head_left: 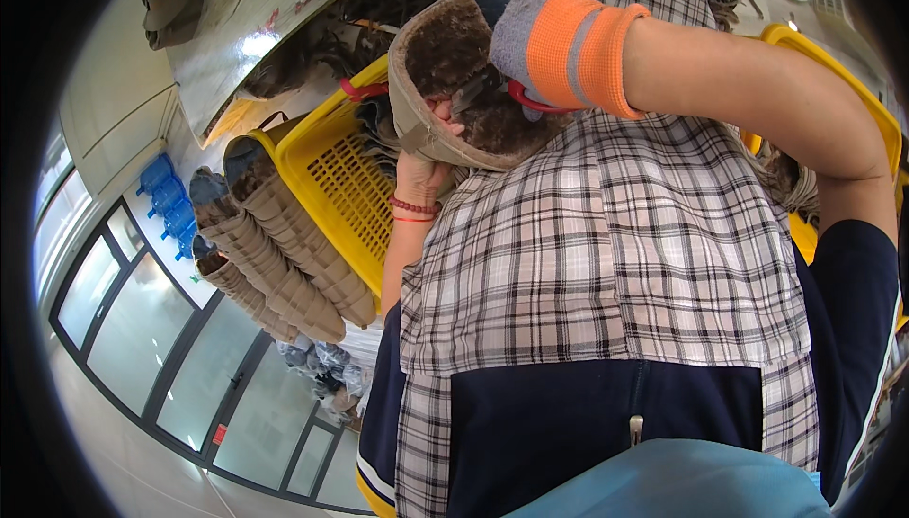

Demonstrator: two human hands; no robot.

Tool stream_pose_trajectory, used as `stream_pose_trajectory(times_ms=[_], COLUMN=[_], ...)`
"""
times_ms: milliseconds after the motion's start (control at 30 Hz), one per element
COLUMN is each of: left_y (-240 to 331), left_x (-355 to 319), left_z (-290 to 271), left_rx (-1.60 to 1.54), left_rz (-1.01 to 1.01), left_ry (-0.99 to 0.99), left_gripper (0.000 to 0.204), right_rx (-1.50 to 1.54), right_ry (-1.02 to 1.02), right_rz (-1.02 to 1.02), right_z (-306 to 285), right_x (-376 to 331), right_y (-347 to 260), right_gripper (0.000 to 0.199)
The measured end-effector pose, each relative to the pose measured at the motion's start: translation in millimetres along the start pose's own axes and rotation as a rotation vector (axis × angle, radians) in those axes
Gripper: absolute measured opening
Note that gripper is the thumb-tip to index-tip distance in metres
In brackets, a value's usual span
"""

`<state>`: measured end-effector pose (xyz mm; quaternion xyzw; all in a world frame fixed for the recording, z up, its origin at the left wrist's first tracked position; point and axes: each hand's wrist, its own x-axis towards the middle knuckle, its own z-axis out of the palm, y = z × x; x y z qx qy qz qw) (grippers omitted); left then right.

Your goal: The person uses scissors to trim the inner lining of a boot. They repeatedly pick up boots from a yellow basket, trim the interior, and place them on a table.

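Note:
A beige, cap-shaped piece with brown fur lining (409, 106) is held up over my lap, its opening facing me. Bare and wearing red bracelets at the wrist, my left hand (421, 177) grips its lower left edge, fingertips showing inside the lining. My right hand (540, 40) wears a grey glove with an orange cuff. It is closed on red-handled scissors (525, 99), whose blades lie inside the piece, close to my left fingertips. The glove hides most of the right fingers, and I cannot tell whether the blades touch the fur.
A yellow basket (331, 177) with dark and beige pieces stands at my left. Beside it lean nested stacks of similar fur-lined pieces (284, 243). A worktable (237, 40) is at the far left. Another yellow basket (885, 125) is at my right. My checked apron (606, 262) covers my lap.

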<state>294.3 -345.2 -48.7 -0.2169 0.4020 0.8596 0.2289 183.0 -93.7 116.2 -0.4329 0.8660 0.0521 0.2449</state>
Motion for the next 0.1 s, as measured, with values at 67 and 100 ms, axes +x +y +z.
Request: stream_pose_trajectory(times_ms=[67, 100], left_y=[-1.7, -1.6], left_x=[0.1, 0.0], left_z=[-4.5, -4.6], left_rx=[-0.03, -0.033], left_rz=[-0.015, -0.022], left_ry=[0.009, 0.014], left_gripper=[0.045, 0.046], right_rx=[-0.001, -0.001], right_ry=[0.013, 0.013], right_rz=[-0.017, -0.017], right_z=[0.0, -0.3], right_x=[0.9, 0.7], right_y=[0.3, 0.4], right_gripper=[0.031, 0.031])
